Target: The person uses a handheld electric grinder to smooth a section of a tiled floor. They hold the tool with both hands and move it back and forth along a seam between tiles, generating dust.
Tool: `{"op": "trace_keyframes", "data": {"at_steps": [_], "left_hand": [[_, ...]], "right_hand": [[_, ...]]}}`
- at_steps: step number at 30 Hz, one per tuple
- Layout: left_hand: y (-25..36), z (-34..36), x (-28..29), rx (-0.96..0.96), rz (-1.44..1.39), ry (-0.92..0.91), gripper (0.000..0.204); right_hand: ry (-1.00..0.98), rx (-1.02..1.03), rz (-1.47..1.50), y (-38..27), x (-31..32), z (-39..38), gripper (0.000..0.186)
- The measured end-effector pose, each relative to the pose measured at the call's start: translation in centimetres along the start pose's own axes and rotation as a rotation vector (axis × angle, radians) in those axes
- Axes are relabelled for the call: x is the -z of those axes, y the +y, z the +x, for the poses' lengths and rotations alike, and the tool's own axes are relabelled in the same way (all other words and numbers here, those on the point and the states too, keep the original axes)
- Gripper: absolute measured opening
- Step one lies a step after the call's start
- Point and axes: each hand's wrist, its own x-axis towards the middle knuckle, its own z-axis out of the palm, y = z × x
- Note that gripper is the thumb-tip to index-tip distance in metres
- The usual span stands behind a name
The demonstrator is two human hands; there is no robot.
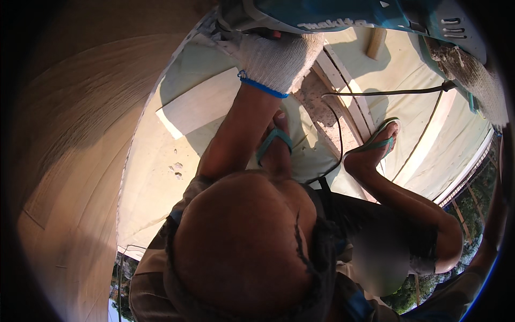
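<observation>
A long teal and grey corded power tool (pixel 343 13) lies across the top of the head view. Its front end and any bit or blade cannot be made out. My left hand (pixel 281 60), in a white knit glove with a blue cuff, is closed on the grey front part; the tool hides most of its fingers. At the far right, my right hand (pixel 475 80), also gloved, is wrapped around the rear handle. A black cord (pixel 389 92) leaves the tool near that hand and loops down past my legs.
A tall brown wood-like surface (pixel 80 123) fills the left side. On the pale sheet (pixel 147 188) lie a flat board (pixel 201 102) and small fragments (pixel 177 170). Narrow timber strips (pixel 354 102) run between my sandalled feet (pixel 276 140), beside a rough gap (pixel 316 99).
</observation>
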Motion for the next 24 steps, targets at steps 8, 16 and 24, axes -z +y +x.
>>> {"op": "trace_keyframes", "data": {"at_steps": [8, 16, 24], "left_hand": [[-0.1, -0.5, -2.1, 0.013, -0.017, 0.012, 0.044], [-1.3, 0.0, -3.3, 0.137, -0.037, 0.112, 0.043], [2.6, 1.8, 2.3, 0.033, 0.270, 0.130, 0.059]], "right_hand": [[-0.038, 0.050, 0.024, -1.1, -1.7, 1.1, 0.045], [-0.040, 0.237, 0.049, 0.2, -3.7, 3.7, 0.046], [-0.097, -0.202, 0.645, 0.6, -8.1, 1.1, 0.041]]}}
